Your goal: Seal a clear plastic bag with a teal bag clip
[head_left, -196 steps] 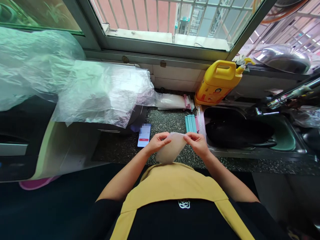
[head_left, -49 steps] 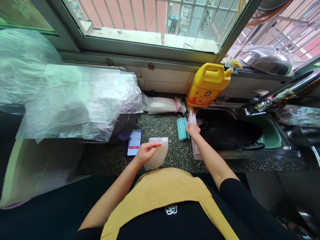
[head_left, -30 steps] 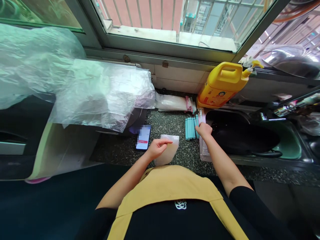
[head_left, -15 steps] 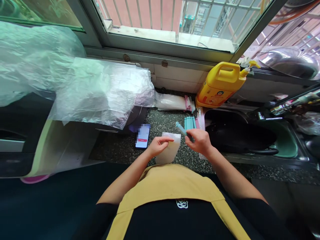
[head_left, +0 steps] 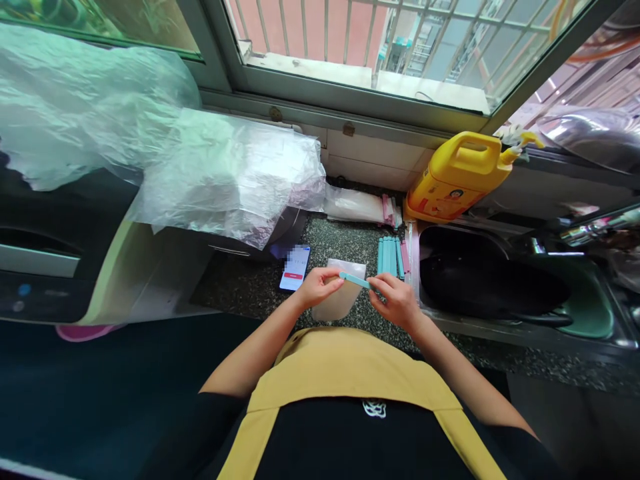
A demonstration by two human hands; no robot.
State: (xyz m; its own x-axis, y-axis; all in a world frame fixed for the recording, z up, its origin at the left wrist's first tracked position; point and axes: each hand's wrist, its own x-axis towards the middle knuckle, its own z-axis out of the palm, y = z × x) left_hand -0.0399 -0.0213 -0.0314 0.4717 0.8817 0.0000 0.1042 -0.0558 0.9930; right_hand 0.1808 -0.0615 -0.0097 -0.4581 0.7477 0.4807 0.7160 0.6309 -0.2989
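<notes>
A light teal bag clip, long and narrow, is held level across my body. Its left end is pinched between the thumb and fingers of my left hand. My right hand grips the other end. Below the clip, a pale translucent bag lies on the speckled counter, its top edge partly covered by the clip. More teal clips lie side by side just beyond my right hand, with pink ones at their right.
A phone with a lit screen lies left of the bag. Behind are a clear packet and a yellow jug. The sink with a black pan is at right; plastic sheeting covers the left.
My right hand has brought the clip down and left from an upright slant. My left hand has closed on its far end. The view has shifted slightly.
</notes>
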